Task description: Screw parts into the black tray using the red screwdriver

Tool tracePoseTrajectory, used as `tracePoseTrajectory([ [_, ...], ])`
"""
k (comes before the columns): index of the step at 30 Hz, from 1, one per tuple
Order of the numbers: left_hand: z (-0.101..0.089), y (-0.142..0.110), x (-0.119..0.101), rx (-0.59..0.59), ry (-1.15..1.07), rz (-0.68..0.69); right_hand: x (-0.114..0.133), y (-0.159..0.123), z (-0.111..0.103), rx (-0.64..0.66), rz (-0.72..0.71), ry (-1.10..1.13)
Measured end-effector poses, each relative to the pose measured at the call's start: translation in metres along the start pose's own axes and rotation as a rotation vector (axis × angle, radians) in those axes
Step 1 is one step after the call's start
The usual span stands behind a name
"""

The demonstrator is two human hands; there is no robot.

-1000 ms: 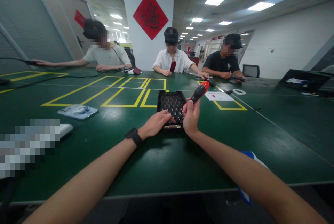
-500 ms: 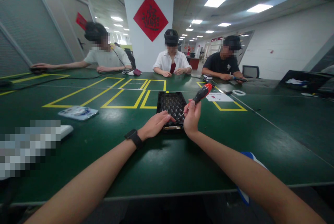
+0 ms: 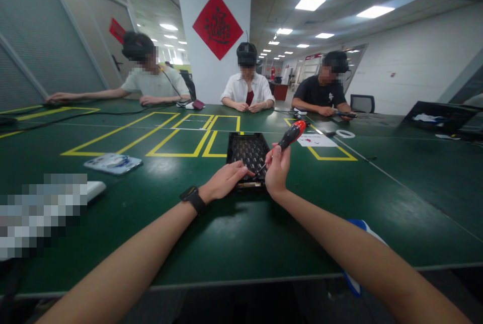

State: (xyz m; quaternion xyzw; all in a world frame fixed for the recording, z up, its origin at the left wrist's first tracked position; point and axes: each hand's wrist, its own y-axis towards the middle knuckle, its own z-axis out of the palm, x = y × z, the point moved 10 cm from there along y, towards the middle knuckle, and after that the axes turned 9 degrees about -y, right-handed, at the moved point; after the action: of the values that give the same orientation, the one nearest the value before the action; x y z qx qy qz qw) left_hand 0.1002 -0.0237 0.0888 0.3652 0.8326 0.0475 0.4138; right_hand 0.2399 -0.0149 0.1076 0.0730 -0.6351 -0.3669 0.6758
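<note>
A black rectangular case (image 3: 245, 152) with an open top and a grid of small shiny pieces inside lies on the green table straight ahead. My left hand (image 3: 225, 179), with a black watch on its wrist, rests over the case's near left side. Its fingers are stretched out, and one fingertip touches inside near the front. In my right hand (image 3: 277, 170), closed at the near right edge, is a screwdriver (image 3: 291, 136) with a red and black handle. Tilted, its handle points up and right while the thin shaft runs down into the case's front part. The exact tip is hard to make out.
A phone (image 3: 113, 163) lies to the left, beyond a blurred-out white object (image 3: 96, 190). Paper (image 3: 319, 141) and a white ring (image 3: 344, 134) lie at the right. A blue and white item (image 3: 352, 284) sits under my right forearm. Three people sit across the table.
My hands, the case and the screwdriver stay almost in place. Across the table, the middle person's hands have come together.
</note>
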Motion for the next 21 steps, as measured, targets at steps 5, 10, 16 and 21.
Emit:
tracePoseTrajectory([
  [5,-0.006,0.002,0.008,-0.055,-0.069,-0.028,0.0,0.001,0.0,0.011,0.026,0.025],
  [10,-0.012,0.022,0.01,-0.085,-0.14,-0.079,-0.002,0.011,0.0,0.022,0.054,0.029],
  [16,-0.019,0.04,0.021,-0.206,-0.007,-0.142,-0.006,0.026,0.003,0.078,0.105,0.031],
  [21,-0.056,0.009,0.087,-0.563,0.117,-0.437,-0.019,0.04,-0.007,0.044,0.167,0.024],
])
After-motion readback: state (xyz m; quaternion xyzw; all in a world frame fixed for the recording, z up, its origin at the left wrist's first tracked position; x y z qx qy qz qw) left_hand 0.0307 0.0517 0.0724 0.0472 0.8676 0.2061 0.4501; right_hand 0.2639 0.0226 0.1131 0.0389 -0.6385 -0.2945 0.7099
